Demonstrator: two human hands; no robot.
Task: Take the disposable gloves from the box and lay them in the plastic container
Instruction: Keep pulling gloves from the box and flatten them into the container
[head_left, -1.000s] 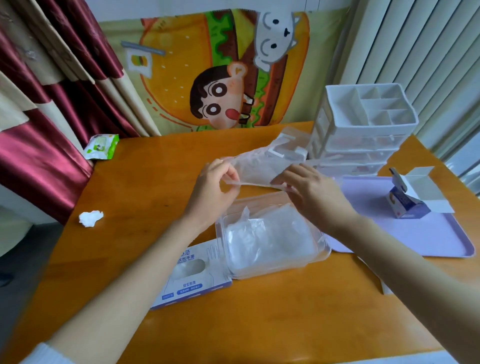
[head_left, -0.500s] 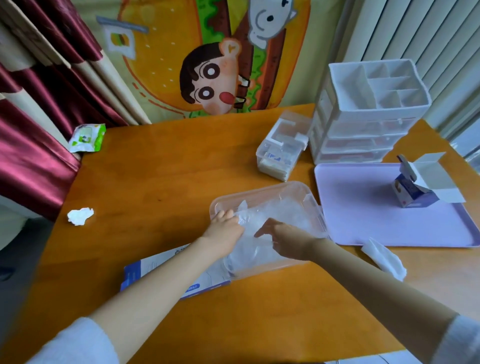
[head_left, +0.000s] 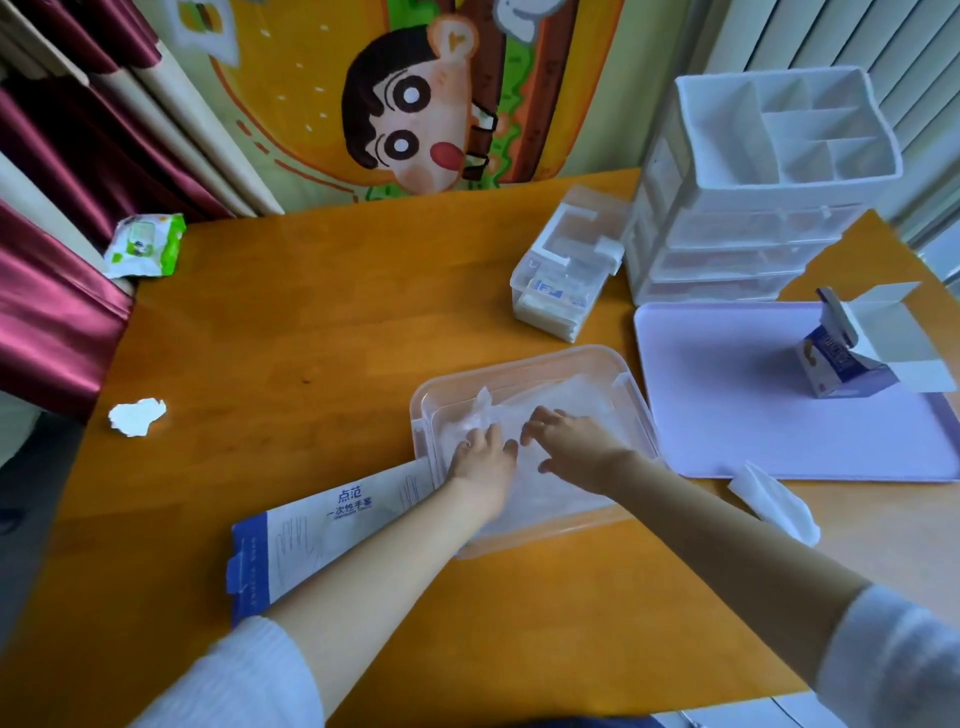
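A clear plastic container (head_left: 631, 387) sits mid-table with thin translucent disposable gloves (head_left: 566, 397) piled inside. Both my hands are down in it, side by side. My left hand (head_left: 480, 454) lies on the gloves near the container's left wall, fingers spread flat. My right hand (head_left: 569, 441) presses the pile just to the right, fingers extended. The white and blue glove box (head_left: 322, 525) lies flat against the container's left side, partly under my left forearm.
A lilac tray (head_left: 727, 395) to the right carries a small open blue carton (head_left: 841, 364). Behind stand a white drawer organiser (head_left: 753, 208) and a small clear box (head_left: 566, 275). A loose glove (head_left: 774, 501), a crumpled tissue (head_left: 136, 415) and a green wipes pack (head_left: 145, 244) lie around.
Both hands came down from above the table, where they held a glove stretched between them, into the container. They now press the pile flat.
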